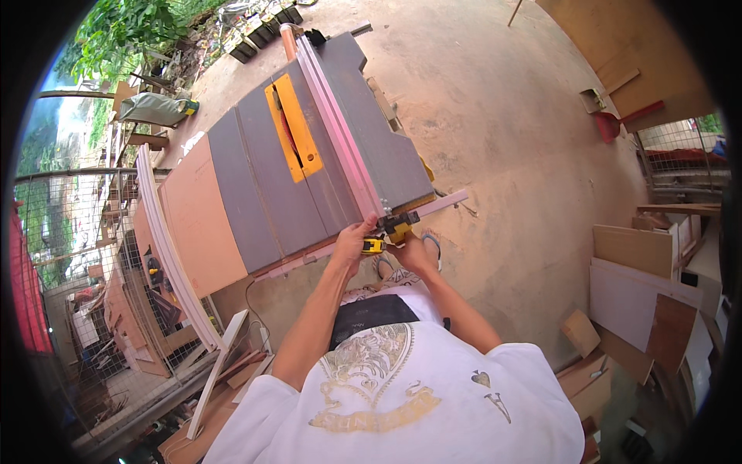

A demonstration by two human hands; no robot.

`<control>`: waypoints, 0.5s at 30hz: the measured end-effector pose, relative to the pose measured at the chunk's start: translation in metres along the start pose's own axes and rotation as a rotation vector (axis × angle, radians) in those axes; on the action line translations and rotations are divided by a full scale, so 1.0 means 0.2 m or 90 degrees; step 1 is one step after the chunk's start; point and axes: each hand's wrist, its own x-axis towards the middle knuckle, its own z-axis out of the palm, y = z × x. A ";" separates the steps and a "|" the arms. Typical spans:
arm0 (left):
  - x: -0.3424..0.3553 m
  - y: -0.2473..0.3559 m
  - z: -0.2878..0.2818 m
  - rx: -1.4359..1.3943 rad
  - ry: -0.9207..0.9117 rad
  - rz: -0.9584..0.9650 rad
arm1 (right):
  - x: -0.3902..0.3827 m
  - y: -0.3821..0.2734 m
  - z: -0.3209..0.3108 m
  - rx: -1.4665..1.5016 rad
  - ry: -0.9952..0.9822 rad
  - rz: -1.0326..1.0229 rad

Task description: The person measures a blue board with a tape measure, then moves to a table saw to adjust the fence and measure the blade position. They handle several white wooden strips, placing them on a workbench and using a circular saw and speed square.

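Note:
A table saw (278, 209) with a dark grey top stands before me, its blade slot set in a yellow insert plate (292, 127). A long rip fence (334, 116) runs along its right part, ending near me in a black and yellow clamp head (396, 226). My left hand (352, 243) is closed at the fence's near end, thumb against it. A small yellow and black tape measure (373, 246) sticks out of that hand. My right hand (411, 251) curls under the clamp head, closed on its yellow lever; its fingertips are partly hidden.
A front rail (440, 205) crosses ahead of my legs. Left of the saw lies a light wooden extension panel (193, 220), with a long rail (166, 240) beyond it. Board offcuts (634, 251) lean at the right, near a red dustpan (607, 126). Wire fencing (131, 255) stands at the left.

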 end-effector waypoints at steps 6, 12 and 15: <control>0.05 -0.03 -0.07 -0.039 -0.080 -0.145 | 0.04 -0.03 0.14 -0.131 0.141 0.059; 0.07 -0.04 -0.03 -0.083 -0.059 -0.116 | 0.10 0.06 0.08 0.145 0.008 0.107; 0.07 0.00 0.03 -0.024 -0.105 -0.111 | 0.19 0.21 -0.07 0.873 -0.516 0.373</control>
